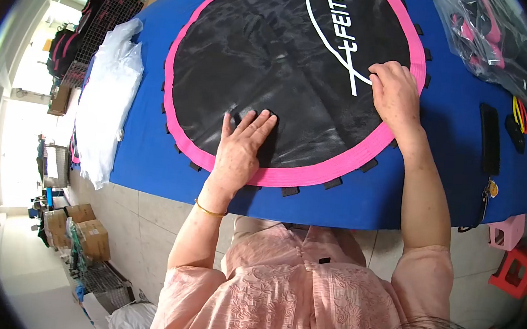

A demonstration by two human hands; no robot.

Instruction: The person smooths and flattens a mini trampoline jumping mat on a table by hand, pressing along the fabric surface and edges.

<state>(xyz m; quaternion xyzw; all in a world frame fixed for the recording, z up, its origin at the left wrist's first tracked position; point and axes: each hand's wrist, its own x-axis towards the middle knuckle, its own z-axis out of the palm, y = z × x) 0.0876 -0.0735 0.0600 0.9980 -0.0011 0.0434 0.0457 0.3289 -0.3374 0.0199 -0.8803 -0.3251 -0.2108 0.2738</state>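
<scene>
A round black mesh mat (304, 127) with a pink border and white lettering lies on a blue-covered table (143, 173). Dark tabs stick out around its edge. My left hand (239, 150) rests on the lower left part of the mat, palm down with fingers apart, its wrist over the pink border. On the right side, my right hand (396, 94) touches the mat near the white lettering and the pink border, its fingers bent together. Whether those fingers pinch any of the mat is hidden.
White plastic (109, 101) lies at the table's left edge. Clear bags with pink and black items (490, 40) lie at the upper right, above a black phone (490, 139). Red (515, 272) and pink stools stand right; cardboard boxes (91, 237) sit on the left floor.
</scene>
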